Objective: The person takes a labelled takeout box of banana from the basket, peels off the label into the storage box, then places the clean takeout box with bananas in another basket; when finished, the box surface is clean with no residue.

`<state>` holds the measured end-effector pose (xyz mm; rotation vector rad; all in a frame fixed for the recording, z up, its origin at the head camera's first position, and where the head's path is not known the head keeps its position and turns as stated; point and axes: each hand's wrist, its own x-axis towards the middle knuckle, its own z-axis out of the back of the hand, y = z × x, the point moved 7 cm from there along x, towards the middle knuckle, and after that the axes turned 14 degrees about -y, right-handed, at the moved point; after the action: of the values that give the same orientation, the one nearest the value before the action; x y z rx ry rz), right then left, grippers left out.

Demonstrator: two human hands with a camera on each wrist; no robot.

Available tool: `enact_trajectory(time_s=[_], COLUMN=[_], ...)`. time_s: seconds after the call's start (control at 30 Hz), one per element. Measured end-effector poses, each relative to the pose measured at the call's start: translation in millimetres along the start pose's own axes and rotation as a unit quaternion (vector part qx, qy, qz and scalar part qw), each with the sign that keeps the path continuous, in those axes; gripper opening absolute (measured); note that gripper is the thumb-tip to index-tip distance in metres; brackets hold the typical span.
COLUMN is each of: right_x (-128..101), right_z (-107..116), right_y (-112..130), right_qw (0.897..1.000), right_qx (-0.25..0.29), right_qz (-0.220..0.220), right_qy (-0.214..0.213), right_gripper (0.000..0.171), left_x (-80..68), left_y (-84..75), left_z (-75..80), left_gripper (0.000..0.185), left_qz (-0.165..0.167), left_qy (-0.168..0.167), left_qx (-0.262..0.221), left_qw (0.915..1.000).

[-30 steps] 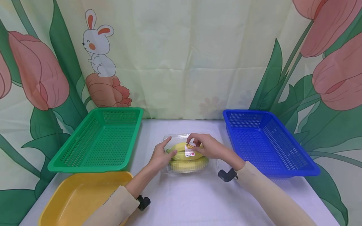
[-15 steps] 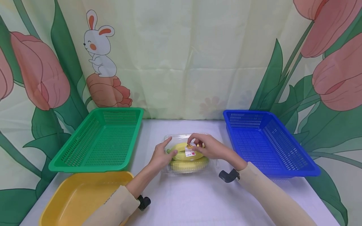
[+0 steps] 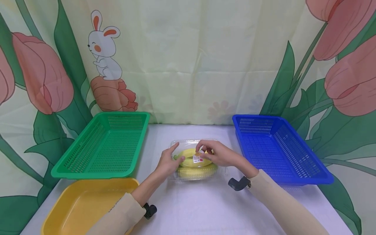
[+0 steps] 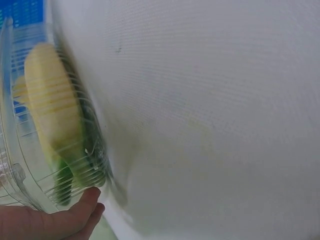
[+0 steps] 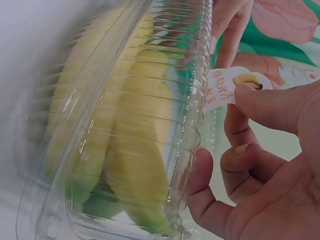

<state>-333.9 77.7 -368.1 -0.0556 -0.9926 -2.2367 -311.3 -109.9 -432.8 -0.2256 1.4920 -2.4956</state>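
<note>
Arms (image 3: pixel 124 209) flank the free path to the plastic box (image 3: pixel 195 173)

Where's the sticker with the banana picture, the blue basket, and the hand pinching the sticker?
Sticker (image 5: pixel 220 90): right wrist view, on its printed writing.
Blue basket (image 3: pixel 259 148): head view, on its bare floor.
Right hand (image 3: pixel 218 152): head view, on the back of the hand.

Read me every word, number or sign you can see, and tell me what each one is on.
Label in the right hand, upper part: orange Chinese characters beside a banana picture, too unclear to quote with certainty.
Label, lower part: dark print and a red mark, too small to read.
Left sleeve: small dark marks, perhaps lettering, too small to tell.
</note>
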Motion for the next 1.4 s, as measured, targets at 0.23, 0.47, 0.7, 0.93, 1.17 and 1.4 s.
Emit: enact_trajectory(time_s=[0.23, 0.47, 0.7, 0.93, 1.17, 1.4], right_x=[-1.0, -2.4, -2.8, -3.3, -3.5, -4.5], right_z=[-2.3, -1.8, -2.4, -2.4, -4.3, -5.2], right_y=[-1.7, -3.5, -5.1, -3.9, -6.9, -7.1], right_qw=[1.0, 0.999, 0.998, 0.995, 0.992, 0.988], right_qx=[0.023, 0.036, 0.054, 0.088, 0.11, 0.13], right_qz=[0.005, -0.005, -0.019, -0.028, -0.044, -0.049], right_qy=[0.013, 0.019, 0.028, 0.041, 0.052, 0.06], right_gripper=[0.015, 0.015, 0.014, 0.013, 0.016, 0.017], left_x=[-1.3, -0.2, 0.1, -0.9, -0.6, -0.4], left_y=[0.0, -0.5, -1.6, -2.7, -2.0, -1.4], left_z=[-0.3, -0.5, 0.2, 1.4, 0.9, 0.9], left_gripper=[0.069, 0.069, 0.069, 0.069, 0.069, 0.069], left_qz=[0.0, -0.003, -0.008, -0.011, -0.01, -0.011], left_qy=[0.001, -0.002, 0.001, 0.003, 0.003, 0.003], left_qx=[0.004, 0.009, 0.009, 0.008, 0.008, 0.008], left_qw=[1.0, 1.0, 0.9999, 0.9999, 0.9999, 0.9999])
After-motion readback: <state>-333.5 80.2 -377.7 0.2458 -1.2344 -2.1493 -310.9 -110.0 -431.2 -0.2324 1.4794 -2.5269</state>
